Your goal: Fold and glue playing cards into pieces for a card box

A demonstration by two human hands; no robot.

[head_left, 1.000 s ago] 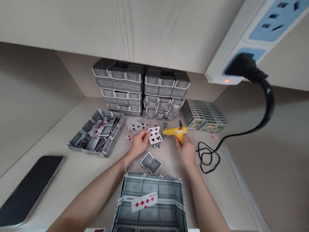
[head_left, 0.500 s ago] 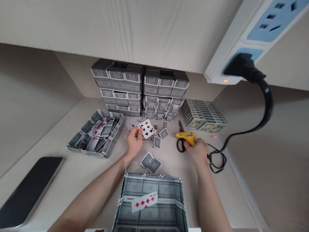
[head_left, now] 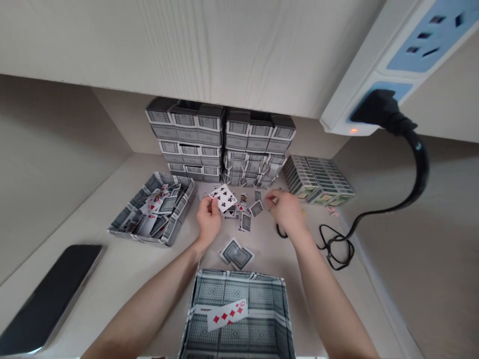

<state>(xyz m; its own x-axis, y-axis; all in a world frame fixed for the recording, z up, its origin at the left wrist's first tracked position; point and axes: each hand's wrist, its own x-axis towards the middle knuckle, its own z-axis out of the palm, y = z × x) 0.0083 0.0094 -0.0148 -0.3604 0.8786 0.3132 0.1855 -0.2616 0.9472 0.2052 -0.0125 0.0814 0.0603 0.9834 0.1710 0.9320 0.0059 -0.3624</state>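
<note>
Currently six of clubs [head_left: 223, 198] is pinched in left hand [head_left: 208, 223], right hand [head_left: 287, 212] is held near face-down card [head_left: 256, 208], fingers [head_left: 277, 193] narrowed, any held item unclear.

A dark phone [head_left: 52, 299] lies left of the left hand [head_left: 208, 222]. Beyond both hands stand two stacks of boxes [head_left: 258, 142]. Packs [head_left: 320, 177] sit right of the right hand [head_left: 287, 212], farther back, pink scraps [head_left: 332, 211] beside them; above it, a power strip [head_left: 394, 75].

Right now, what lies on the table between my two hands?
In the head view, scattered rectangular grey-backed and white-faced playing cards lie between the left hand and right hand.
</note>
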